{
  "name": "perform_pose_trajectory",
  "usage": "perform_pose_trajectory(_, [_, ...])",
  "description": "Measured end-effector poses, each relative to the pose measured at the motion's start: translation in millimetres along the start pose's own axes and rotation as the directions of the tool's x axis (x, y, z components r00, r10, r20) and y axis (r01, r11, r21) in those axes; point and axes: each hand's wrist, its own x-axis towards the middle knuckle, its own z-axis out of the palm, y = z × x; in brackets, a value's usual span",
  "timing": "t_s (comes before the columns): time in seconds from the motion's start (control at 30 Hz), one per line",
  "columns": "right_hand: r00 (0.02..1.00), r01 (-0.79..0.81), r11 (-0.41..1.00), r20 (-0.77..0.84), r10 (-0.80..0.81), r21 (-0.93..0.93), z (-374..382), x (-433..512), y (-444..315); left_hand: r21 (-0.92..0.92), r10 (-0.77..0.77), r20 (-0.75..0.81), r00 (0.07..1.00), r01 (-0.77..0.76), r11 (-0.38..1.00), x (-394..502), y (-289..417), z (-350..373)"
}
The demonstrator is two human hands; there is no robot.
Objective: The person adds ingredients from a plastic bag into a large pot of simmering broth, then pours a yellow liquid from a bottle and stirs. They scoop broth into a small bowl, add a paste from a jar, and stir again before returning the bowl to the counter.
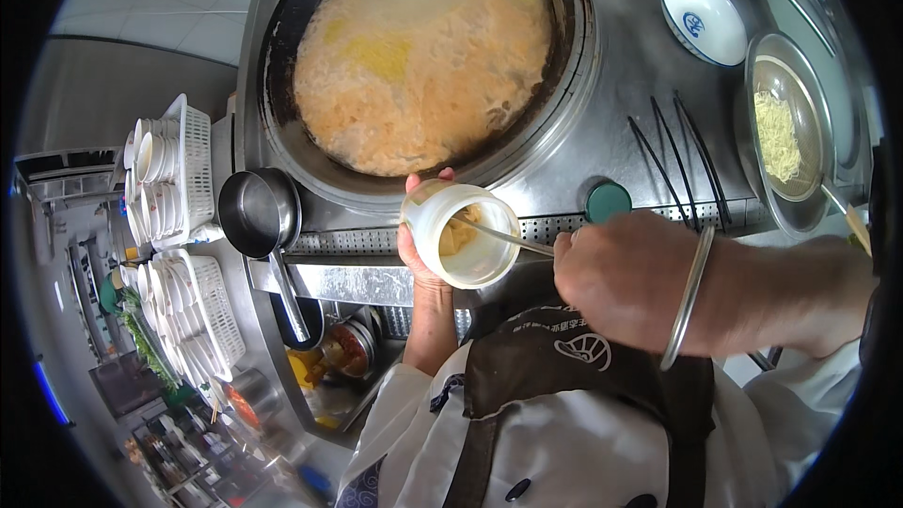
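Observation:
My left hand (422,254) holds a white plastic jar (462,233) tilted, its open mouth towards me, just below the near rim of a large wok (423,70) of cloudy, foamy liquid with yellow patches. Inside the jar sits a yellowish paste (455,236). My right hand (621,275), a metal bangle at its wrist, grips the thin metal handle of a utensil (518,241) whose far end is in the paste. A green lid (608,202) lies on the steel counter just beyond my right hand.
A steel saucepan (259,213) stands left of the wok. White baskets (194,169) of bowls are further left. On the right are black chopsticks or rods (663,155), a white bowl (703,17) and a strainer of noodles (776,134) over a metal basin. Containers sit in a recess below.

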Motion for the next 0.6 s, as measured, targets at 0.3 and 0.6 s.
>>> perform_pose_trajectory(0.3, [0.937,-0.185,0.977,0.319,0.143,0.104,-16,14,32,0.026,-0.05,0.002,0.999,0.05,0.998,3,-5,14])
perform_pose_trajectory(0.6, [0.842,-0.528,0.524,0.492,0.221,0.668,-23,-8,71,0.051,-0.147,0.032,0.989,0.145,0.988,5,0,12])
